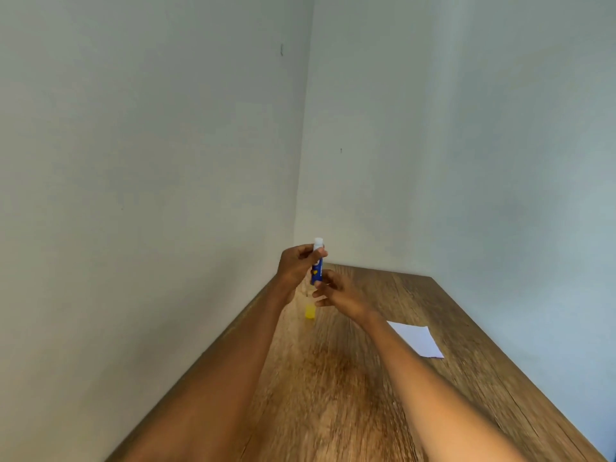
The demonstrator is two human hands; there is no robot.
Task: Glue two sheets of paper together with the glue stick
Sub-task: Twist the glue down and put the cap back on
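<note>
Pale walls meet in a corner behind my wooden desk (333,378). White paper (416,338) lies flat near the desk's right edge. My left hand (295,266) pinches the upright blue glue stick (316,268) near its exposed white tip; my right hand (336,293) fingers close on its base. Its yellow cap (310,311) stands near the left edge.

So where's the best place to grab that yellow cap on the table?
Pinch the cap by its round sides, coming down from above. It seems to stand upright on the table with bare wood around it, below the hands, though it is blurred.
</note>
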